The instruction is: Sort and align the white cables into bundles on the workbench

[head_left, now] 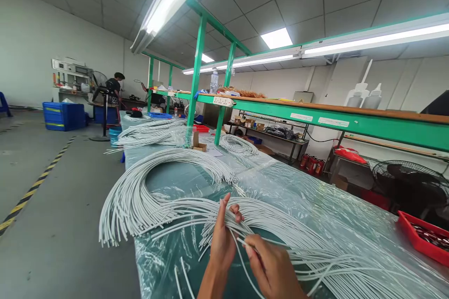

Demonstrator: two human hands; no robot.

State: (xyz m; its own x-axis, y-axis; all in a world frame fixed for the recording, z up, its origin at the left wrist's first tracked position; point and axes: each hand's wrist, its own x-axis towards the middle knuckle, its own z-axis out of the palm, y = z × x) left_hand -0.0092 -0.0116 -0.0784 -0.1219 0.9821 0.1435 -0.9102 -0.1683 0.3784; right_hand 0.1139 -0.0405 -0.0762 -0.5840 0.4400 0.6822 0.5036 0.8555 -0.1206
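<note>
Head view, lower middle of the frame: the left hand [221, 238] is raised with its fingers curled into a fan of white cables [280, 229], its grip closed loosely over several strands. Just right of it, the right hand [271, 266] pinches the end of a single white cable [245, 244] between thumb and fingertips, its grip nearly closed on that strand. The cables lie spread on a long desk [315, 196] under clear plastic sheeting, running toward the lower right corner. A larger arc of white cables [140, 187] curves at centre left, its ends overhanging the desk edge. A green shelf [351, 119] crosses the right half. A red tray [421, 238] sits at the right edge. At upper left a person [114, 88] stands beside blue crates [63, 114].
</note>
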